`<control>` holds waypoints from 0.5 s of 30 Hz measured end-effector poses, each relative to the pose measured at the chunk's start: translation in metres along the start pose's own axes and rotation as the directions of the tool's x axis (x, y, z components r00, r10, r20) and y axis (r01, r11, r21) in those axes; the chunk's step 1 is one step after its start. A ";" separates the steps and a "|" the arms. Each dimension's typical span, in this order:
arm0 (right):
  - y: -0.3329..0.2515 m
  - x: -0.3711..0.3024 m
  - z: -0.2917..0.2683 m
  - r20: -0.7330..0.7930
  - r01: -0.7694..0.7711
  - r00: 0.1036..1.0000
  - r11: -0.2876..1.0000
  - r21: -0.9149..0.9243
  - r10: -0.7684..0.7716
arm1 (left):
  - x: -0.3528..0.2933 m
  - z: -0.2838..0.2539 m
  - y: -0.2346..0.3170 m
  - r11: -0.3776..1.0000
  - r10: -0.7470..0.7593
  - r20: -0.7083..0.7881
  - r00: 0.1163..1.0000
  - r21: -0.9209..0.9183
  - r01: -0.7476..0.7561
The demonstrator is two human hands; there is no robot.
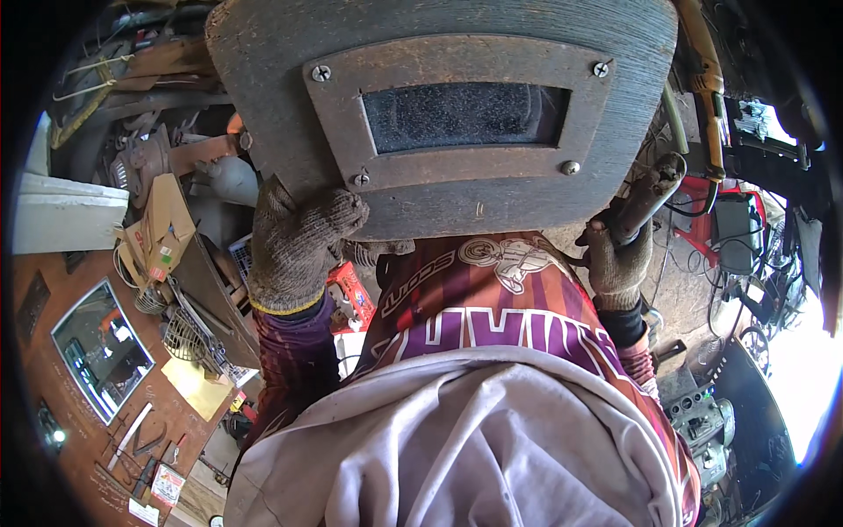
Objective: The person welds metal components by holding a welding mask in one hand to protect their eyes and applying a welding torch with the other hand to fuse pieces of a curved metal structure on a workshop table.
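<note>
A dark, worn welding shield (421,198) with a rectangular tinted window (465,116) and a screwed-on frame is held up in front of my chest. My left hand (307,233), in a grey knit glove with a yellow cuff, has its fingers closed on the shield's lower left edge. On the other side, my right hand (616,263), also in a knit glove, is wrapped round a worn, grey, tube-shaped handle (645,200) with a dark end, close beside the shield's lower right corner. Whether this handle joins anything is hidden.
On the left, a brown board (66,351) bears a framed pane (104,351) and several hand tools. A cut cardboard box (162,224) and wire guards lie beyond it. Cables and a grey-and-red machine (738,233) stand right; a yellow-brown tool (705,83) hangs upper right.
</note>
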State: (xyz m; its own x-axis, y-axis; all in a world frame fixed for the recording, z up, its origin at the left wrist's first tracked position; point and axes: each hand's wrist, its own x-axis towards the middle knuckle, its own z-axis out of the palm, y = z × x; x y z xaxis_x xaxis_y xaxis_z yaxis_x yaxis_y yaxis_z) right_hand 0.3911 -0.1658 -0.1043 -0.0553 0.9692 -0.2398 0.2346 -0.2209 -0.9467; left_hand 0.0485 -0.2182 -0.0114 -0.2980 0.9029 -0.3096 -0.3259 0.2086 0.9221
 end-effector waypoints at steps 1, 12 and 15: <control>-0.001 0.000 0.000 -0.003 0.009 1.000 1.000 0.000 -0.009 | 0.000 0.000 0.000 1.000 -0.003 0.002 1.000 0.005 0.003; 0.000 -0.002 -0.002 -0.003 0.075 0.997 0.994 -0.077 -0.076 | 0.001 -0.032 -0.012 0.991 0.039 0.048 0.998 -0.133 -0.033; 0.000 -0.002 -0.004 -0.017 0.066 0.998 0.994 -0.088 -0.067 | 0.001 -0.092 -0.018 0.997 0.063 -0.016 0.998 -0.040 -0.064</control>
State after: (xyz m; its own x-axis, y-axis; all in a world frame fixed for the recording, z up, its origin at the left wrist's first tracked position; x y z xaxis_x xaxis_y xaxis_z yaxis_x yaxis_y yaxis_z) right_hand 0.3949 -0.1676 -0.1029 -0.0543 0.9836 -0.1717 0.3149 -0.1463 -0.9378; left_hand -0.0286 -0.2559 -0.0494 -0.3319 0.9084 -0.2543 -0.3421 0.1354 0.9299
